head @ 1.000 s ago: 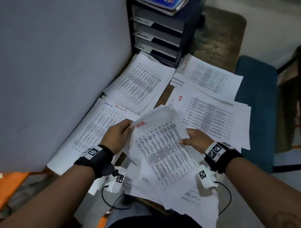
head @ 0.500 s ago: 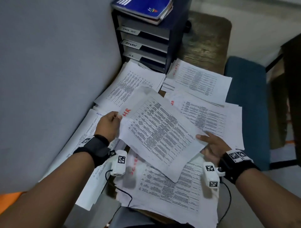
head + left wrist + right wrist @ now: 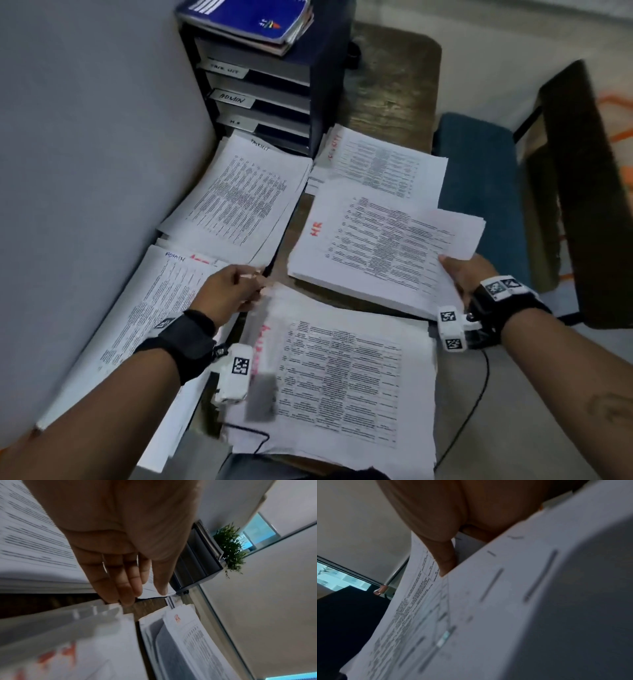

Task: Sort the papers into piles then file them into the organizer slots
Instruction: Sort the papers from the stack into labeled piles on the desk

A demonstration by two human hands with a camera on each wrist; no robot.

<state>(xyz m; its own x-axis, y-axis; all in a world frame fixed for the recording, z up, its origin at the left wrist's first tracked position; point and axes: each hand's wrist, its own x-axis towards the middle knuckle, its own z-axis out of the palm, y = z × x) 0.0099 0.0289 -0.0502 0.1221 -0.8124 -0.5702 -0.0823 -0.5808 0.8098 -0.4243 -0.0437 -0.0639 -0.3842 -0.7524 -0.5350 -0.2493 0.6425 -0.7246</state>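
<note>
The HR sheet (image 3: 380, 240), marked with red letters, lies on top of the HR pile (image 3: 342, 287) at the middle right of the desk. My right hand (image 3: 452, 270) pinches its near right edge, thumb (image 3: 447, 561) on top. My left hand (image 3: 253, 279) holds nothing; its straight fingers (image 3: 126, 588) hover at the far left corner of the near pile (image 3: 342, 377), which bears a red label. The dark organizer (image 3: 267, 89) with labelled slots stands at the back. Its lower slots are partly hidden by paper.
An admin pile (image 3: 147, 308) lies by the grey partition (image 3: 85, 137), with another pile (image 3: 239, 198) beyond it and a red-labelled pile (image 3: 380, 164) at the back right. A blue notebook (image 3: 246, 20) tops the organizer. A blue chair (image 3: 479, 192) stands beside the desk.
The HR sheet went from above the near pile forward and right onto the HR pile. My left hand let go of it and drew back to the near pile's corner.
</note>
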